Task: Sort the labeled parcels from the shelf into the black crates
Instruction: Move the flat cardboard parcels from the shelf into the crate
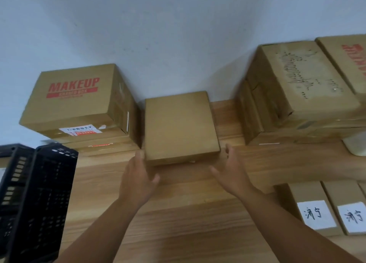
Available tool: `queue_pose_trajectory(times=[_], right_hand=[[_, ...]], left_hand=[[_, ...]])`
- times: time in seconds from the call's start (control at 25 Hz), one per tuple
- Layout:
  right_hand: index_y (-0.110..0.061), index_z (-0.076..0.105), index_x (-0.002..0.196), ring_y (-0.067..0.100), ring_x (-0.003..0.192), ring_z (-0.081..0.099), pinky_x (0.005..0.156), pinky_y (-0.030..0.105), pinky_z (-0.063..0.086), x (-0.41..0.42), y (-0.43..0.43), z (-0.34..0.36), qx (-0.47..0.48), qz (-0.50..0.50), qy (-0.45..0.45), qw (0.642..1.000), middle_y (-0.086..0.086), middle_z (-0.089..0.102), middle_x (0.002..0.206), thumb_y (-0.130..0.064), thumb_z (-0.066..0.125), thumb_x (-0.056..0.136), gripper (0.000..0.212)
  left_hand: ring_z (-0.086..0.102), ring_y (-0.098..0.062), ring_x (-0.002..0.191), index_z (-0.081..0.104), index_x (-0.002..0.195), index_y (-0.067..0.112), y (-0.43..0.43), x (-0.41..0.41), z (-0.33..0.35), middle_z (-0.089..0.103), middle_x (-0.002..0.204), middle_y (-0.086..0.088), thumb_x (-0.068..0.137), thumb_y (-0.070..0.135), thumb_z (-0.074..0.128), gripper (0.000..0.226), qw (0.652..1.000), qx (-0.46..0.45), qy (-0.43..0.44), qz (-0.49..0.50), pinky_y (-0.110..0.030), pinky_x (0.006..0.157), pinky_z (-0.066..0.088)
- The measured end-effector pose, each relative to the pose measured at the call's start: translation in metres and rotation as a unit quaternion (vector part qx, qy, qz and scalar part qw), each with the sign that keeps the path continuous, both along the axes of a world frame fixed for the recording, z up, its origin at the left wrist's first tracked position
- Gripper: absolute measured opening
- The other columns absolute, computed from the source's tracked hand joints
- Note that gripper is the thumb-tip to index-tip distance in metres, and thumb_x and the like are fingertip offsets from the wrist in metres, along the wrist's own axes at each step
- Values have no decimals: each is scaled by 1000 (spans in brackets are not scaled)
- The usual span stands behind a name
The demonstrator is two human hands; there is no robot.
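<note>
Centre: parcel (181, 127), matt brown cardboard, smooth.
6 o'clock: shelf (178, 223), wood grain, satin.
8 o'clock: crate (39, 193), black perforated plastic.
2 o'clock: box (301, 80), cardboard, top skin torn rough.
4 o'clock: labels (315, 214), white paper.

**Boxes on the Shelf**

A flat box (181, 127) sat on the shelf (178, 213) against the wall (178, 35), between the MAKEUP box (79, 98) on its left and a big box (297, 88) on its right. Crates (39, 193) stood far left. Labeled parcels (313, 211) lay front right.
</note>
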State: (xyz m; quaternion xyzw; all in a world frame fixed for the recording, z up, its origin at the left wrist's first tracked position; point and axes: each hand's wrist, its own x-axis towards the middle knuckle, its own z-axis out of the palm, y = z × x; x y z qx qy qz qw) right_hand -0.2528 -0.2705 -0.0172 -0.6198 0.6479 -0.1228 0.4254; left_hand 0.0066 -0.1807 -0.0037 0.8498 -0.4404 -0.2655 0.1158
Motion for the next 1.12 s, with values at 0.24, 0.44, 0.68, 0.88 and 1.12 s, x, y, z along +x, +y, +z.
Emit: queue_pose_trajectory(times=[0.24, 0.44, 0.68, 0.88, 1.12], right_hand=[[-26, 43, 150, 10, 134, 51, 117, 39, 42, 17, -12, -20, -31, -70, -125, 989, -7, 53, 146, -34, 84, 82, 80], [-29, 49, 139, -3, 114, 60, 92, 20, 52, -1, -3, 31, -90, -117, -215, 965, -20, 60, 125, -34, 80, 85, 63], [-20, 61, 125, -10, 95, 63, 75, 7, 50, -17, 3, 88, -175, -140, -257, 940, -7, 69, 114, -49, 68, 81, 53], [-30, 65, 119, -7, 94, 65, 76, 16, 49, -39, 6, 122, -146, -137, -293, 935, -10, 71, 112, -40, 65, 95, 26], [-29, 66, 124, 7, 111, 66, 89, 26, 50, -56, 18, 153, -113, -96, -319, 936, -16, 72, 110, -48, 63, 95, 35]], left_hand=[[41, -4, 135, 35, 153, 27, 1, -1, -6, 44, 147, 13, 83, 33, 80, 83, 973, -140, 171, 67, -32, 115, 37], [36, -8, 141, 24, 159, 24, 15, -3, 28, 32, 150, 10, 73, 37, 90, 109, 954, -254, 151, -52, -17, 114, 32], [26, -15, 151, 24, 158, 12, 23, -12, 75, 24, 161, 3, 73, 24, 92, 110, 922, -358, 99, -114, -31, 124, 26], [29, -25, 152, 28, 155, 10, 39, -24, 107, 31, 163, -3, 72, 8, 90, 104, 891, -416, 106, -146, -56, 121, 30], [46, -25, 140, 39, 152, 19, 64, -39, 127, 49, 149, 1, 74, 23, 91, 94, 878, -432, 197, -51, -45, 115, 41]])
